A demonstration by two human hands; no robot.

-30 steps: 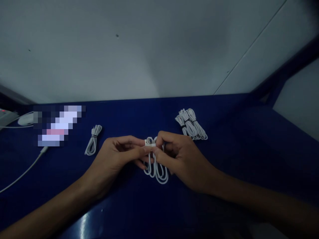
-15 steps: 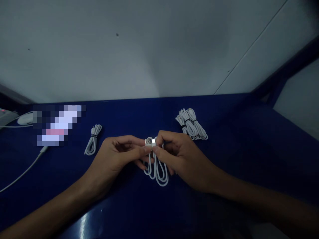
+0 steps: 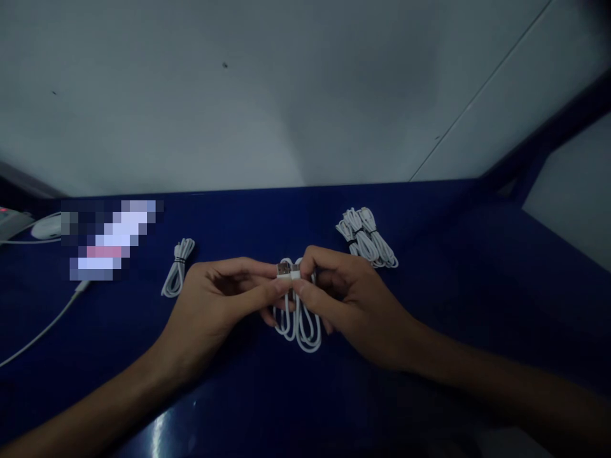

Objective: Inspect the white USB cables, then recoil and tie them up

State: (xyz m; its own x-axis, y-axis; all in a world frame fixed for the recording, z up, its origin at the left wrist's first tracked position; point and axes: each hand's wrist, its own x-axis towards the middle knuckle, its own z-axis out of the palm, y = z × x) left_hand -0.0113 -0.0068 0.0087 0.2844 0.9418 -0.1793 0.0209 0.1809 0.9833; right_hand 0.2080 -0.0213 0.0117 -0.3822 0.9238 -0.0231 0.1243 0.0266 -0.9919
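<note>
A looped white cable [image 3: 311, 342] hangs between my two hands at the middle of the head view. Its two metal-tipped plugs are side by side at the top, pointing away from me. My left hand [image 3: 233, 289] pinches the left plug between thumb and fingers, with other fingers behind the loops. The right plug is pinched by my right hand [image 3: 337, 286], whose fingertips nearly touch those of the left. Parts of the loops are hidden behind the fingers.
One tied white cable [image 3: 177, 268] lies left of my hands on the blue table [image 3: 258, 222]. Several tied cables [image 3: 366, 238] are piled at the right. At the far left are a blurred-out lit device [image 3: 119, 235] with a white cord [image 3: 48, 343] and a white plug [image 3: 46, 226].
Both hands and the held cable have shifted very slightly away from me. The plug tips now look darker, with less glare. The grip is the same.
</note>
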